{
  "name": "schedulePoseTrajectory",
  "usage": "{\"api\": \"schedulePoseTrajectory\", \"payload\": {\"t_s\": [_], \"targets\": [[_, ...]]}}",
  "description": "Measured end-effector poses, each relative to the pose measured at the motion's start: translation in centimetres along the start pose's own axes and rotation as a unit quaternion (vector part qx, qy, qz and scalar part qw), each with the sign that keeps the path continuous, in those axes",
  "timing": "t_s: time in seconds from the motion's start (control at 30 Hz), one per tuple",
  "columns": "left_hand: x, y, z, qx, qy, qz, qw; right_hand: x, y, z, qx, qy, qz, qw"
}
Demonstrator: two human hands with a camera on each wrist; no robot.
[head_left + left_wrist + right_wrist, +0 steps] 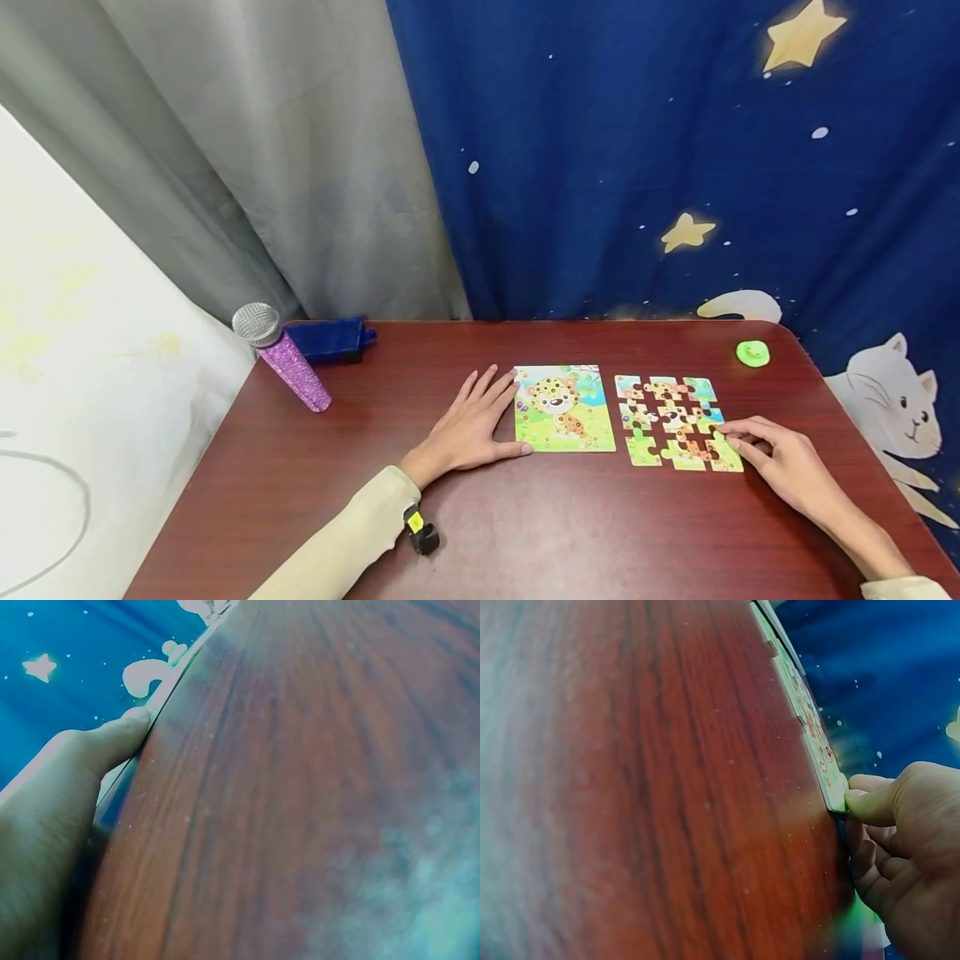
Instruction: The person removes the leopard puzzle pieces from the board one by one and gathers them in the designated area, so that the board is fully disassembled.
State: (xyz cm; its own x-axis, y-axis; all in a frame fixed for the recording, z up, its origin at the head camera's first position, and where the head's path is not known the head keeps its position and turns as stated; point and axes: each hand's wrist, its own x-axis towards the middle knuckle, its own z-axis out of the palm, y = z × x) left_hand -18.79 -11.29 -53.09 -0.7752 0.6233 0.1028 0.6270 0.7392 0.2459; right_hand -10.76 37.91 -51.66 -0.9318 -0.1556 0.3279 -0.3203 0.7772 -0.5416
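Note:
My left hand lies flat with spread fingers on the table, fingertips and thumb at the left edge of a square picture board showing a cartoon leopard. To the right of the board, several jigsaw pieces form a loose square with gaps between them, bearing a similar leopard picture. At its lower right, my right hand pinches the green corner puzzle piece between thumb and index finger. The right wrist view shows the thumb on this piece's edge, other fingers curled below.
A purple glitter microphone lies at the table's left, beside a dark blue object. At the back right sits a small green toy. Curtains hang behind the reddish-brown table.

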Motion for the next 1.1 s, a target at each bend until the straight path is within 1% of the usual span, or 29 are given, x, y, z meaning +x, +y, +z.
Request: {"api": "schedulePoseTrajectory", "payload": {"t_s": [0.23, 0.33, 0.5, 0.6, 0.77, 0.9, 1.0, 1.1], "targets": [[0.2, 0.0, -0.1, -0.001, 0.005, 0.003, 1.0000, 0.1, -0.3, -0.3, -0.007, 0.011, -0.019, 0.9997], [0.2, -0.1, 0.0, 0.003, 0.007, 0.004, 1.0000, 0.0, -0.5, -0.2, -0.006, 0.015, -0.020, 0.9997], [0.0, -0.2, -0.1, 0.018, 0.008, 0.005, 0.9998, -0.4, -0.5, 0.0, 0.005, 0.008, -0.018, 0.9998], [0.0, -0.2, -0.2, 0.018, 0.004, 0.002, 0.9998, -0.5, -0.5, 0.2, 0.002, 0.005, -0.020, 0.9998], [0.0, -0.2, 0.0, 0.008, 0.000, 0.002, 1.0000, -0.5, -0.5, 0.2, -0.008, 0.002, -0.020, 0.9998], [-0.3, -0.3, 0.1, -0.007, 0.004, 0.009, 0.9999, -0.6, -0.7, 0.0, -0.005, -0.002, -0.009, 1.0000], [-1.0, -0.3, -0.1, -0.034, 0.013, 0.012, 0.9993, -0.6, -1.0, -0.1, 0.000, 0.001, -0.001, 1.0000], [-2.1, -0.2, -0.6, -0.061, 0.022, 0.000, 0.9979, -0.6, -1.3, -0.2, -0.002, 0.007, 0.001, 1.0000]]}}
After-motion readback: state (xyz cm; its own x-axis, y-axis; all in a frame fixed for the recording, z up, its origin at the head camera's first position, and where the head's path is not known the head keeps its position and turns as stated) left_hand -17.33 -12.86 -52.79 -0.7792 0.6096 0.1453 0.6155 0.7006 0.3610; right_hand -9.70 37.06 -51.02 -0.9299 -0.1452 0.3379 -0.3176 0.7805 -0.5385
